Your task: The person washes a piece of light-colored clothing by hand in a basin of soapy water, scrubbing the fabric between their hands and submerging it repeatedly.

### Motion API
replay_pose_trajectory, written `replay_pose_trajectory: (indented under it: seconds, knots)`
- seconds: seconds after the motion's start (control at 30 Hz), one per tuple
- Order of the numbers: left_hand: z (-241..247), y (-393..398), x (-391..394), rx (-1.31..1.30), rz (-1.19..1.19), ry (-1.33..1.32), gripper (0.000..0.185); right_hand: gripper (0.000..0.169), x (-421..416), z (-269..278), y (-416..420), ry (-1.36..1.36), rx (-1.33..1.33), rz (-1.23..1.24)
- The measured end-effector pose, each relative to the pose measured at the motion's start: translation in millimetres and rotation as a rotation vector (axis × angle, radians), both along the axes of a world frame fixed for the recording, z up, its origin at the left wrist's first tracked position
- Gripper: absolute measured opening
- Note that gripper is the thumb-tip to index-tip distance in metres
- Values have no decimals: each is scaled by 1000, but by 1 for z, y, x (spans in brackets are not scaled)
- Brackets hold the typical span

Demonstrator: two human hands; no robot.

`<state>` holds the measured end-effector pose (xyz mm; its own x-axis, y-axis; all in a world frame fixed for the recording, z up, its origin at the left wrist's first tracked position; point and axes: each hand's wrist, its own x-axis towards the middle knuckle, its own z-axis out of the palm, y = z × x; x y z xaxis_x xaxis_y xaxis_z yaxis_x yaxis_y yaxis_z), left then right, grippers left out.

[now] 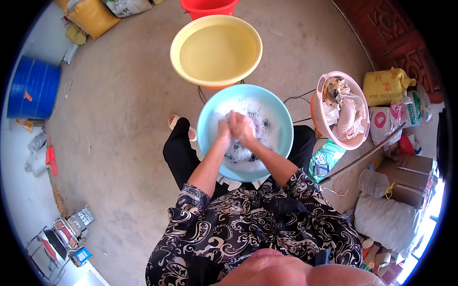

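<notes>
A light blue plastic basin (287,132) stands between my knees, filled with white soap suds (273,143). Patches of dark, wet cloth (234,154) show through the foam. My left hand (224,128) and my right hand (242,126) are pressed together over the suds, left of the basin's middle. Foam clings to both, and their fingers are curled against each other. Whether a fold of cloth is caught between them is hidden by the hands and foam.
Beyond the basin stands a yellow tub (175,53) of water, with a red bucket (209,9) behind it. At right a pink basin (365,125) holds pale clothes (346,114). A green detergent bag (327,155) and a wooden pole (361,157) lie nearby. A blue drum (34,87) stands left.
</notes>
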<state>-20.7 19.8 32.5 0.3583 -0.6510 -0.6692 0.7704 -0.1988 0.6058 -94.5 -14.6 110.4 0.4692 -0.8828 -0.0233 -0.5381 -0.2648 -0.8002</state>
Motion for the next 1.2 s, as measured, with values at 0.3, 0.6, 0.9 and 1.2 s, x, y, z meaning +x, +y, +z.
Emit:
replay_pose_trajectory:
  seconds: [0.3,0.6,0.9,1.2]
  knots:
    - [31,1,5,-102,-70,263,29,49,-1,7,6,12,73,-3]
    - [65,-2,34,-274,-136,246,31,35,-45,-13,-72,-615,1123,-198]
    - [24,-11,39,-49,-244,-610,40,27,-56,-13,-96,-485,731,-9]
    - [-6,-24,12,97,-362,-1194,32,42,-24,-144,-88,-289,259,42]
